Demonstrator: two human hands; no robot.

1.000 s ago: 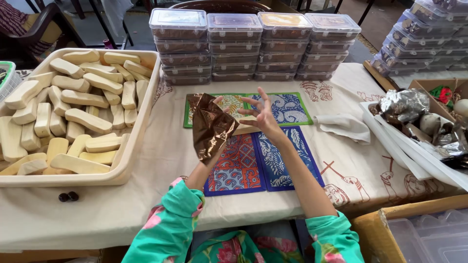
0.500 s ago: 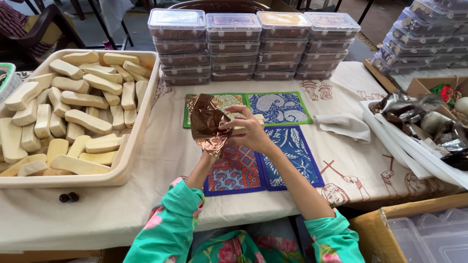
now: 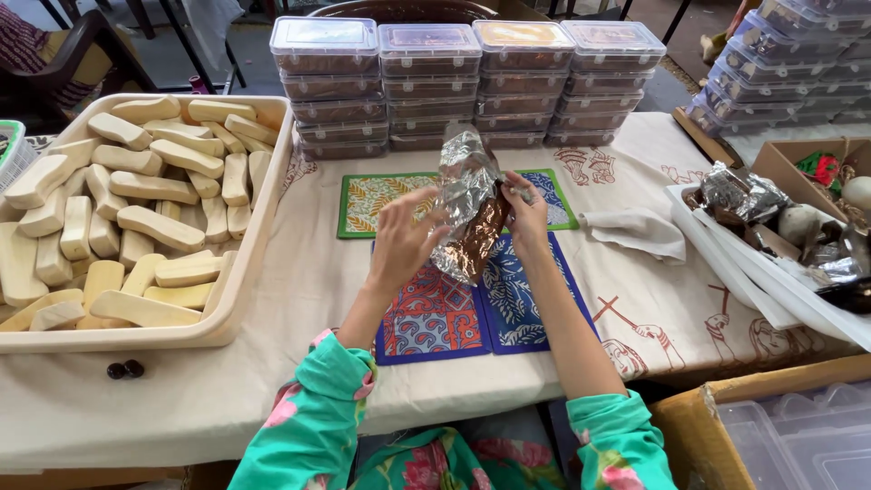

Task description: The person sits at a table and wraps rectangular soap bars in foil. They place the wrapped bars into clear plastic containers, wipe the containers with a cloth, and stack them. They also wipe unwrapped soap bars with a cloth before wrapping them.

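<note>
— What's around your crinkled silver-and-copper foil sheet [image 3: 469, 207]?

— Left of it, the beige plastic tray [image 3: 238, 299] of pale wooden blocks [image 3: 150, 222]; behind it, stacked clear lidded boxes [image 3: 467, 83].

— Surface?

— A cream printed-cloth worktop [image 3: 299, 281] with patterned blue mats [image 3: 472, 304] beneath the foil.

— Hands?

— Your right hand [image 3: 528, 213] pinches the foil's edge; your left hand [image 3: 404, 240], fingers loosely spread, touches its side.

The foil wrapper [image 3: 468, 204] between the hands was thin, crinkled metal foil, shiny silver outside and glossy copper-brown inside. The pale blocks [image 3: 136, 218] in the left tray looked like smooth, matt, unfinished wood; the tray [image 3: 263, 236] itself was smooth cream plastic. The far stacked boxes [image 3: 467, 86] were clear, glossy plastic. The tablecloth [image 3: 299, 290] was matt printed cloth, as were the patterned mats [image 3: 431, 318].
</note>
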